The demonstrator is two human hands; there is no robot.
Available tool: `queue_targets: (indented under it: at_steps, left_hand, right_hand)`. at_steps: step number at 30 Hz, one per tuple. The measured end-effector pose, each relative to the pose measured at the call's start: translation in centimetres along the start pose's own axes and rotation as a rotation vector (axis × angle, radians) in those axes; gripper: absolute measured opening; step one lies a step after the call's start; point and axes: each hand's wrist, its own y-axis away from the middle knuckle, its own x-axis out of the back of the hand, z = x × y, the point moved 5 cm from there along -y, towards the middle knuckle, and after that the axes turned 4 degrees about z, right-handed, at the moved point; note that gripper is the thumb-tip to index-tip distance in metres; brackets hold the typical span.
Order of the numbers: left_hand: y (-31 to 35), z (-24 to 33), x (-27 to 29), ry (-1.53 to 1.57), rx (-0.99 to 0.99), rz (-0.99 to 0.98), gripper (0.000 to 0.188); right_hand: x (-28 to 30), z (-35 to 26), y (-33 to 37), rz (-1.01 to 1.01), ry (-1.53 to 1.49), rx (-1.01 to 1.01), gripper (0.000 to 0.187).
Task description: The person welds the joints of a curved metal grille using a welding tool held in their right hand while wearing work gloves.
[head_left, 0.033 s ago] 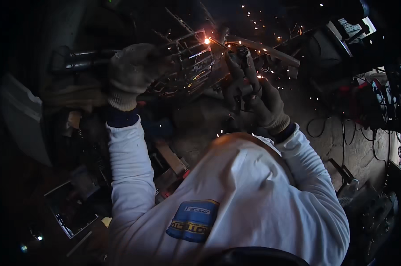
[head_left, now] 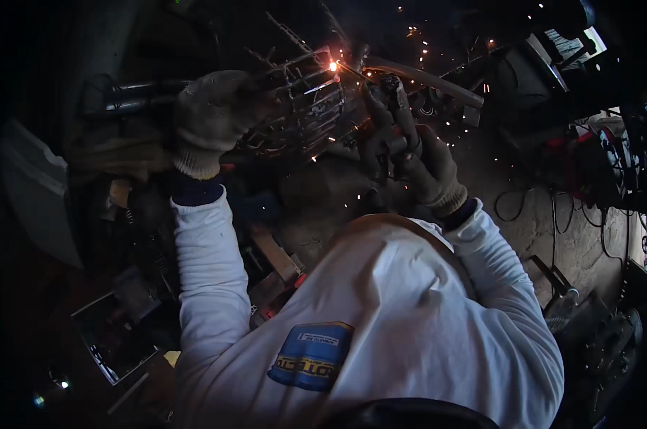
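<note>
In my gloved right hand is a dark welding electrode holder, its handle wrapped by my fingers. A thin electrode sticks out of its jaws toward the upper left. At the electrode's tip a bright orange-white arc glows against a metal frame of thin parallel bars. My gloved left hand is closed at the frame's left side; deep shadow partly hides its fingertips. Sparks fly to the right of the arc and fall below it.
A curved metal bar lies right of the arc. Dark pipes stand at the far left, above a pale panel. Cables loop over the floor at right. A wooden block lies beside my left forearm.
The sparks have shifted in the air, and the glow near my right wrist is gone. Both hands, the electrode holder and the metal frame stay where they were.
</note>
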Motion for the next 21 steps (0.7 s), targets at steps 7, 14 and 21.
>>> queue_targets:
  at_steps: [7,14,21]
  left_hand:
    - [-0.45,0.59,-0.06,-0.061,0.182,-0.106,0.045]
    - [0.04,0.52,0.16,-0.086,0.121,-0.04,0.053]
    - [0.34,0.03,0.17,-0.004,0.091,-0.014,0.04]
  right_hand:
    - [0.59,0.61,0.33,0.015,0.097,-0.025,0.059]
    - [0.54,0.05,0.05,0.011,0.202,0.004,0.057]
    - [0.63,-0.12,-0.03,-0.013,0.225,-0.038,0.055]
